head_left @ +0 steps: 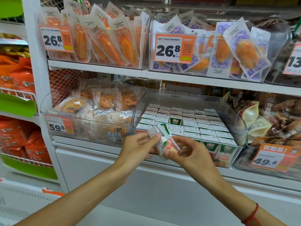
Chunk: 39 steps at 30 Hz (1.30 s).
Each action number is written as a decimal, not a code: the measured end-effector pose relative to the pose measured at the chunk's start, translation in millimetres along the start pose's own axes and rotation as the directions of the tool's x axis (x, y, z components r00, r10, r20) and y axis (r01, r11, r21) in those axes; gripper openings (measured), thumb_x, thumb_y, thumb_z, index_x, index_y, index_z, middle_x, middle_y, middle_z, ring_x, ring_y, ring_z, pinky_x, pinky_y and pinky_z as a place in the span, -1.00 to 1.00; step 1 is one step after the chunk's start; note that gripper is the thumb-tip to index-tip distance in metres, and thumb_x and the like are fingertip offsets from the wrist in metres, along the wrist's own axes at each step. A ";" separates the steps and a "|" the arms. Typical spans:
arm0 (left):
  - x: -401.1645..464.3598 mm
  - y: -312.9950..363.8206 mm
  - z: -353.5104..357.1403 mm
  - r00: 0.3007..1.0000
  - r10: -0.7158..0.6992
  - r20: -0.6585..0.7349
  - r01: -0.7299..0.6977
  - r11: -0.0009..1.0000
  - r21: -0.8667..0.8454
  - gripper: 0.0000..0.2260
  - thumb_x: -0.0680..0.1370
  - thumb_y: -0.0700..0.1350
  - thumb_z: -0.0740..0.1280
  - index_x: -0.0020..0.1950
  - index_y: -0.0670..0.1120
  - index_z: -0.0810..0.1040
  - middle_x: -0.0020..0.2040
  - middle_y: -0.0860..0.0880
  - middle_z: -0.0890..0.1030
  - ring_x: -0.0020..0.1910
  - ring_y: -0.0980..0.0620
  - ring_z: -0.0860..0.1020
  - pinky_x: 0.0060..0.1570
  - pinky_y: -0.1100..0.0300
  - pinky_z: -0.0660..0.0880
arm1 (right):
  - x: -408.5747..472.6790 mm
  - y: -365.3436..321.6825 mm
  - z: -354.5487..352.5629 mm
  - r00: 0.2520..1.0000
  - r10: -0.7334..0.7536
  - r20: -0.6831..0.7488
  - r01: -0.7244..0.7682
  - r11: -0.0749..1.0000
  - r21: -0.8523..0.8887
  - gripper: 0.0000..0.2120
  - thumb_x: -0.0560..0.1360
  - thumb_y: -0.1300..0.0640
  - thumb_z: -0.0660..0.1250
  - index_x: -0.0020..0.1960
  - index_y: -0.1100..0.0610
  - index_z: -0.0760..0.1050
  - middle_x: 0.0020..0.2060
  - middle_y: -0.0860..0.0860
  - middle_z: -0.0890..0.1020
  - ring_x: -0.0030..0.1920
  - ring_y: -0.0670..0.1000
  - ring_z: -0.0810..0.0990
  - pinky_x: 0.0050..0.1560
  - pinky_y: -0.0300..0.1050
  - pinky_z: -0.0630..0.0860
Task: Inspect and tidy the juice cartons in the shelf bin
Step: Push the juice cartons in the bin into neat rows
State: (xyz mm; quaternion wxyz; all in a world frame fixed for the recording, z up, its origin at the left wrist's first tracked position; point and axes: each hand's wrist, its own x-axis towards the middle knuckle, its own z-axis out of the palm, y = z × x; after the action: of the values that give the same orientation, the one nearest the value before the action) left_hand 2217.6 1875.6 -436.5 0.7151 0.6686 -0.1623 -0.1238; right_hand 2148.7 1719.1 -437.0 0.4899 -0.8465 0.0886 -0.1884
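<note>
Two hands hold one juice carton [164, 141] between them, out in front of the clear shelf bin [241, 128]: the left hand [138, 148] pinches its upper, white end and the right hand [189, 154] grips its lower, fruit-printed end. The carton is tilted, its long axis running from upper left near the left hand's fingertips down to lower right at the right hand's thumb. Just beyond the hands, the bin holds several rows of upright cartons [190, 126], too many to count exactly, with one gap showing a green face.
</note>
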 end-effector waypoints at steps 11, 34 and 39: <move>8.6 1.8 -9.9 0.991 -0.114 0.069 0.119 0.990 -0.078 -0.69 0.56 -0.01 0.37 0.28 -0.02 0.53 0.02 -0.03 0.72 -0.01 0.08 0.69 -0.07 0.28 0.62 | 14.0 3.6 -15.9 0.883 0.173 0.436 -0.287 0.935 0.210 -0.62 0.41 -0.15 0.36 0.17 -0.02 0.59 0.00 -0.05 0.72 0.05 -0.10 0.67 0.09 -0.19 0.58; 5.4 3.4 -13.0 0.891 0.349 0.290 -0.426 0.865 0.264 -0.64 0.46 -0.17 0.48 0.13 0.16 0.46 0.15 0.22 0.60 0.23 0.25 0.53 0.25 0.34 0.43 | 16.2 12.4 -29.3 0.931 -0.326 0.163 0.317 0.945 0.083 -0.63 0.37 -0.03 0.45 0.15 -0.25 0.54 0.10 -0.32 0.63 0.19 -0.24 0.56 0.17 -0.22 0.52; 5.9 4.2 -11.9 0.901 0.325 0.288 -0.396 0.888 0.235 -0.66 0.43 -0.02 0.46 0.12 0.21 0.45 0.17 0.22 0.59 0.24 0.23 0.52 0.26 0.36 0.42 | 11.5 8.9 -26.7 0.916 -0.377 0.138 0.382 0.924 -0.007 -0.46 0.42 -0.09 0.36 0.37 -0.32 0.33 0.16 -0.52 0.49 0.21 -0.36 0.47 -0.01 -0.39 0.54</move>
State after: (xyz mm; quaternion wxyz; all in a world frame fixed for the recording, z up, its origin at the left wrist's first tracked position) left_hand 2227.5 1884.5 -432.5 0.5956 0.7030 -0.3863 -0.0431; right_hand 2148.7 1689.6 -430.0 0.4344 -0.8666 -0.1072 -0.2210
